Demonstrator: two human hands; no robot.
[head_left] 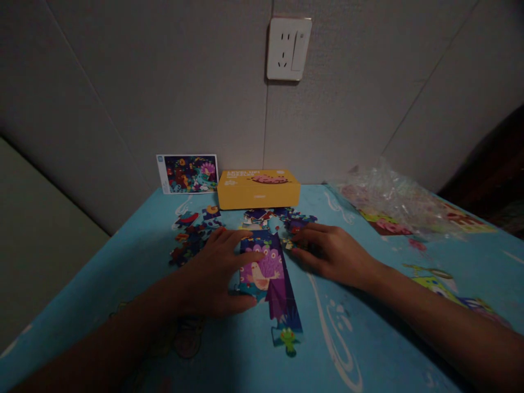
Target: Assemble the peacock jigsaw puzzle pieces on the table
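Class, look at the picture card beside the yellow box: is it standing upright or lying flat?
Upright: the picture card stands on its long edge before the wall, its printed face towards the camera.

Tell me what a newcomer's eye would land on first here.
Probably the bright yellow box, standing against the wall at the back of the blue cloth. Next, the partly joined puzzle with its purple creature, lying between the two hands. The picture card leaning left of the box may follow.

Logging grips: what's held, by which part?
Left hand rests on the joined puzzle, gripping nothing; whether the right hand, at the loose pieces, holds one can't be told.
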